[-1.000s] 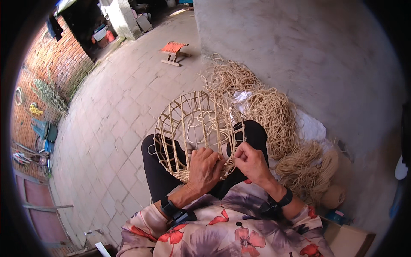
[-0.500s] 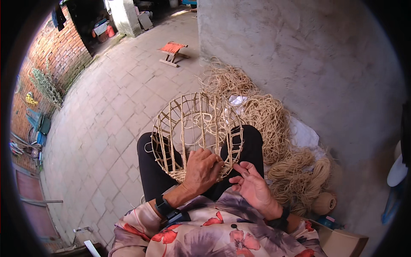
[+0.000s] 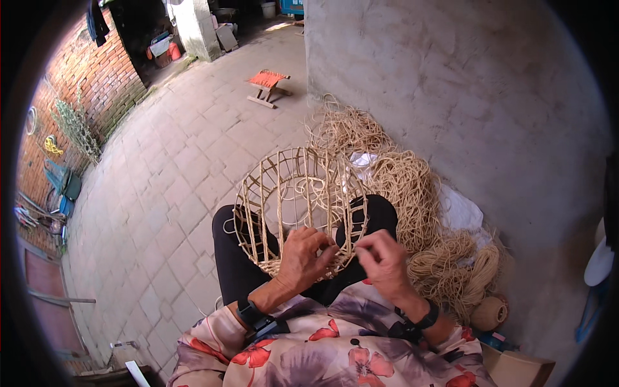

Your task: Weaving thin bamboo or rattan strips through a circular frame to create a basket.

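Note:
A round, open basket frame [image 3: 278,187] rests across my lap, with stiff ribs around its side and pale twisted cords stretched over it. Its near edge carries a tight band of cord weaving [image 3: 269,264]. My left hand [image 3: 300,259] is closed on this near edge, fingers curled over the cords, and hides part of the weaving. Just right of the frame, my right hand [image 3: 385,267] is raised with its fingers drawn together toward the thumb. Whatever those fingers pinch is too small and blurred to make out. Loose cord [image 3: 300,188] shows through the frame.
Heaps of loose cord [image 3: 403,193] lie along the grey wall [image 3: 451,77] at right, partly on white sheeting [image 3: 459,208]. Nearer are coiled hanks [image 3: 445,264], a cord ball [image 3: 490,313] and a cardboard box [image 3: 519,366]. An orange-topped folding stool [image 3: 267,80] stands ahead on the paving.
My right hand has gone from open, palm up with fingers spread at the frame's edge, to drawn-in fingers, turned over and raised slightly. My left hand stays at the frame. The view has shifted slightly.

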Action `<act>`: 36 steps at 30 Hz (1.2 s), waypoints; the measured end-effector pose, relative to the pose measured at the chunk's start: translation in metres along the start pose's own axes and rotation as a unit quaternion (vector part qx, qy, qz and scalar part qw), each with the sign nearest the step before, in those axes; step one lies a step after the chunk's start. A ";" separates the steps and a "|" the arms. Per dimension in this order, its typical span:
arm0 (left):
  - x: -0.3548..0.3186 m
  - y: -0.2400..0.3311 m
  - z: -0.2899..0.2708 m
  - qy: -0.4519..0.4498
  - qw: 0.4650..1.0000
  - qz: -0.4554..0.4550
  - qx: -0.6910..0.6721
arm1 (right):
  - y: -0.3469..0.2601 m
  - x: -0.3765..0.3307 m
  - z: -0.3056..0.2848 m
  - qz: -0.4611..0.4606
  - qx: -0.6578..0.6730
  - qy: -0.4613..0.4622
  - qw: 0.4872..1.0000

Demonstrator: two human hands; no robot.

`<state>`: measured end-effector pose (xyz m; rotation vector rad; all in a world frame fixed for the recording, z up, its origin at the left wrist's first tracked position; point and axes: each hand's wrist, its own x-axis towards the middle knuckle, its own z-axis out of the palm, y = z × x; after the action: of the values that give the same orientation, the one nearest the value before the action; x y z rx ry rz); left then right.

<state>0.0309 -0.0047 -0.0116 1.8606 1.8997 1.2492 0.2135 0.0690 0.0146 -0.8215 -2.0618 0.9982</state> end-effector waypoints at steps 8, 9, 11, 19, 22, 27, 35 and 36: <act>0.008 -0.010 -0.001 -0.007 1.000 0.013 -0.006 | 0.012 0.006 0.035 -0.129 -0.127 -0.021 0.983; 0.012 -0.010 -0.002 -0.011 0.999 0.036 0.007 | 0.012 0.006 0.036 -0.125 -0.147 -0.013 0.981; 0.017 -0.003 -0.009 -0.025 1.000 -0.005 -0.014 | 0.008 0.007 0.034 -0.104 -0.174 -0.029 0.979; 0.019 -0.005 -0.020 -0.129 0.991 0.019 -0.021 | 0.002 0.016 0.025 -0.084 -0.228 -0.150 0.958; 0.028 0.001 -0.025 -0.201 0.978 0.064 -0.015 | 0.006 0.014 0.023 -0.096 -0.161 -0.149 0.971; 0.030 -0.003 -0.026 -0.273 0.960 0.049 0.040 | 0.006 0.011 0.025 -0.104 -0.127 -0.104 0.981; -0.007 0.019 -0.012 -0.097 0.979 0.103 0.146 | -0.005 0.009 0.020 -0.104 -0.111 -0.084 0.985; -0.010 0.018 -0.010 -0.088 0.979 0.093 0.156 | -0.007 0.009 0.020 -0.102 -0.114 -0.085 0.985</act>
<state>0.0393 -0.0204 0.0030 2.2678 1.9501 0.8312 0.1913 0.0646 0.0141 -0.6390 -2.3848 0.7518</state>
